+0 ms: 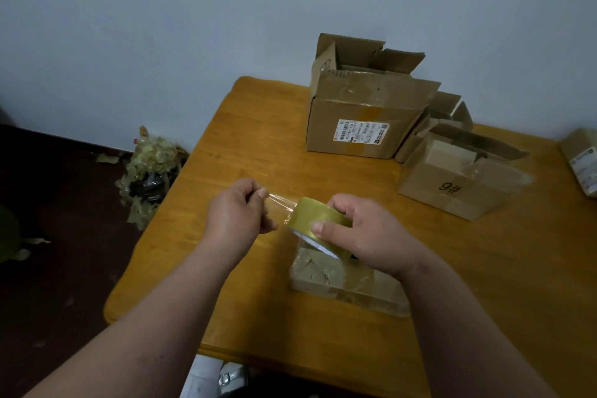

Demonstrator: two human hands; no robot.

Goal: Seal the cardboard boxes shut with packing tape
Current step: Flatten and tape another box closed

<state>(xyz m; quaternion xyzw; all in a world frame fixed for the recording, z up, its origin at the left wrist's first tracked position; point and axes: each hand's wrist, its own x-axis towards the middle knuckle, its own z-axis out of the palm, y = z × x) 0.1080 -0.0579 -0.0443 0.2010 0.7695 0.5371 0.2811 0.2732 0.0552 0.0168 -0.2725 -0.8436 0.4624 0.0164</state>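
Head view: on the desk, a small taped box lies lower centre, directly beneath the tape roll. The right hand clamps the roll; the left hand pinches the free strip, stretched leftward, above and left of the box.

five cardboard boxes sat on one table: a large open box, an open box marked 9#, another open box behind it, a flat taped box and a box at the right edge. there was one tape roll. two hands showed, left and right, and one heap of crumpled tape lay on the floor.
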